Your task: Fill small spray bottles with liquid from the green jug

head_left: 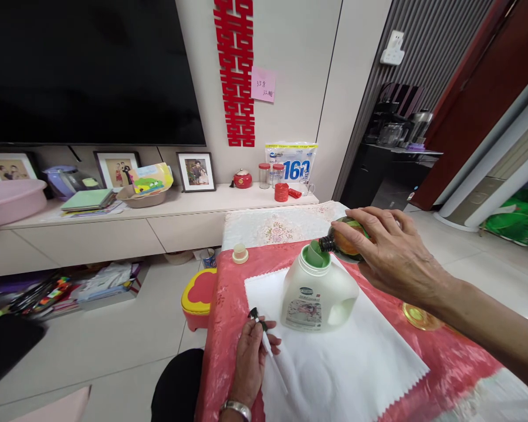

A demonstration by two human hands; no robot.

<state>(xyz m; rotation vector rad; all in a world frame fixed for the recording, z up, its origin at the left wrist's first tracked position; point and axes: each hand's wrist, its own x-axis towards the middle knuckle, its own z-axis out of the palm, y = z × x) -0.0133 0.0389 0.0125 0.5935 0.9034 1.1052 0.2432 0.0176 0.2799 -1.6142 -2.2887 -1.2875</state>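
In my right hand is a dark bottle with an orange and green label, tipped sideways. Its black-threaded neck reaches the green-lined mouth of a pale detergent jug, which stands upright on a white cloth. Whether liquid is flowing I cannot tell. Low on the left, my left hand has its fingers closed round a pump dispenser top, with a black head, white body and clear dip tube. A pale cap lies beyond the jug on the red tablecloth.
An amber transparent dish sits on the table under my right forearm. Left of the table is a yellow and red stool. Behind runs a low cabinet bearing picture frames, jars and a pink basin.
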